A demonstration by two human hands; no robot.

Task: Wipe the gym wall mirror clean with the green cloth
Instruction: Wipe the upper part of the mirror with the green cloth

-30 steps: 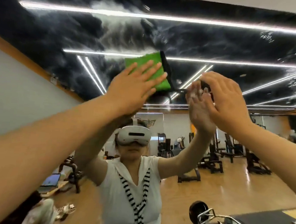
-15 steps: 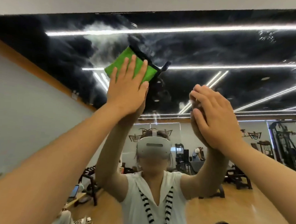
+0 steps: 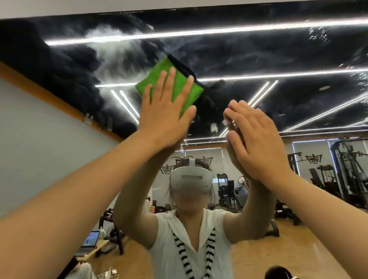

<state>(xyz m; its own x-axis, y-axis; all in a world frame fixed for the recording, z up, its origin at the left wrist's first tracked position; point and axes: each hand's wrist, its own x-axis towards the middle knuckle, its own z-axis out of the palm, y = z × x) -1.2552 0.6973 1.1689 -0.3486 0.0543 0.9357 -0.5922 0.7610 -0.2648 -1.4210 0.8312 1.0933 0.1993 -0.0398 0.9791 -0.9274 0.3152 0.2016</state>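
Pretty clearly a gym. The wall-sized glass mirror [image 3: 290,49] throws back a big hall with a pale wooden plank floor [image 3: 257,260], black steel cable and weight machines [image 3: 351,176] lined up along the right side, and long white strip lights [image 3: 227,30] across a dark ceiling [image 3: 55,64]. Black winged logos [image 3: 310,159] hang at the back. Low on the left there's an open laptop [image 3: 90,240] on what looks like a low wooden bench [image 3: 97,248].

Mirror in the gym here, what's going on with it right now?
A person is wiping the mirror near its top edge. The left hand presses a green cloth flat against the glass with straight fingers. The right hand lies flat on the glass beside it, holding nothing. White smears show around the cloth, so the cleaning is not finished.
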